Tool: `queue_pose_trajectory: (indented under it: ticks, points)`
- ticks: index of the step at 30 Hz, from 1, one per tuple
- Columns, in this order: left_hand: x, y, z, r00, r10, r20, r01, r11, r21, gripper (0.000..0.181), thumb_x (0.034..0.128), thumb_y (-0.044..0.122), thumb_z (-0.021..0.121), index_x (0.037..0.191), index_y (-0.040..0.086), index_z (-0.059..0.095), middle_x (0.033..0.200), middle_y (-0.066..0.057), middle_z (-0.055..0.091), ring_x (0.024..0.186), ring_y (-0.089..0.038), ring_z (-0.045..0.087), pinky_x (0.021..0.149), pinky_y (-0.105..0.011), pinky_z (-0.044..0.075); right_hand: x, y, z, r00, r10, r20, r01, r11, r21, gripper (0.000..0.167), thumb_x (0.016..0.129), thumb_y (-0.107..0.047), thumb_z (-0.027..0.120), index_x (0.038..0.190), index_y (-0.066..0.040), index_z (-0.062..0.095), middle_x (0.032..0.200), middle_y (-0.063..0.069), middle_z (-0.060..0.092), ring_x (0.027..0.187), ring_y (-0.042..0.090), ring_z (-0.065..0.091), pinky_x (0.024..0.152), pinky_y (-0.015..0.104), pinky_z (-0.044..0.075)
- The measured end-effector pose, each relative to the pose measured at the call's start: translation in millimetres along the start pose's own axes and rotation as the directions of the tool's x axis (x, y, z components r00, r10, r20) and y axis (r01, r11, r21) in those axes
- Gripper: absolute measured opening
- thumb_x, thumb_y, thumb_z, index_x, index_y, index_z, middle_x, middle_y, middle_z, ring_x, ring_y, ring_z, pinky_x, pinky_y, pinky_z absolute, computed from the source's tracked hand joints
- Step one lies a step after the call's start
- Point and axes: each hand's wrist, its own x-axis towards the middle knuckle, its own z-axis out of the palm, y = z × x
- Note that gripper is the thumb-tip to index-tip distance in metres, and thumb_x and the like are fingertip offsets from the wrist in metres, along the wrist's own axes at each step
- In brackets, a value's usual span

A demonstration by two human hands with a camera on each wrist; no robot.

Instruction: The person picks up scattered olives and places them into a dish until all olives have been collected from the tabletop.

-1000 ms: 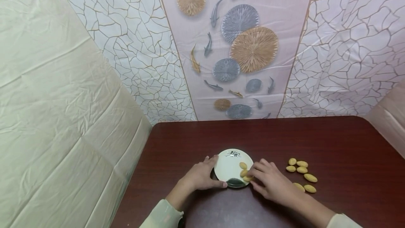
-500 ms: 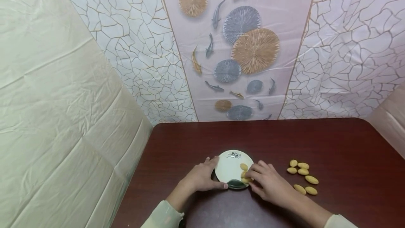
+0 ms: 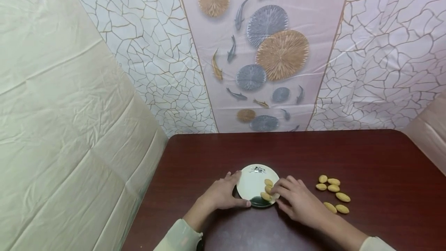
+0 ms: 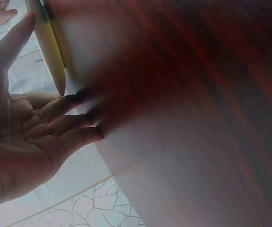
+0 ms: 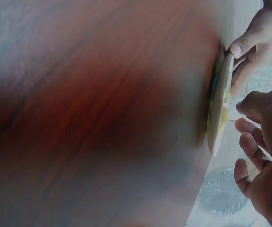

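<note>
A white plate (image 3: 251,184) with a dark patch at its near rim bears three yellow oval pieces (image 3: 265,196) on its right side. Around the plate's left side lies my left hand (image 3: 220,193), thumb at the near rim and index finger farther up; its digits are extended in the left wrist view (image 4: 27,137). My right hand (image 3: 300,201) is over the plate's right edge, fingertips beside the pieces. The right wrist view shows its fingers (image 5: 252,146) loosely bent and spaced apart, with nothing visible between them; part of the plate is hidden beneath them.
To the right on the dark red table (image 3: 209,150), several more yellow oval pieces (image 3: 333,188) lie in a loose group. Patterned cloth (image 3: 278,111) hangs behind the table, and plain pale cloth (image 3: 87,127) stands along the left.
The nearest yellow piece on the plate has shifted left, out from beside my right fingertips. My left hand has stayed at the rim, and my right hand has barely moved.
</note>
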Motion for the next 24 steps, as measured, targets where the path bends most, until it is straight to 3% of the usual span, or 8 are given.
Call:
queue_pose_trajectory:
  ticks: [24]
  points:
    - [0.1, -0.3, 0.0, 1.0, 0.008, 0.009, -0.008, 1.0, 0.017, 0.119, 0.0872, 0.072, 0.082, 0.176, 0.011, 0.031, 0.174, -0.028, 0.041, 0.161, -0.046, 0.044, 0.127, -0.064, 0.044, -16.4, 15, -24, 0.995, 0.096, 0.009, -0.095, 0.993, -0.071, 0.033, 0.083, -0.02, 0.096, 0.112, -0.022, 0.081, 0.11, -0.01, 0.071, 0.097, 0.008, 0.056, 0.073, 0.03, 0.045]
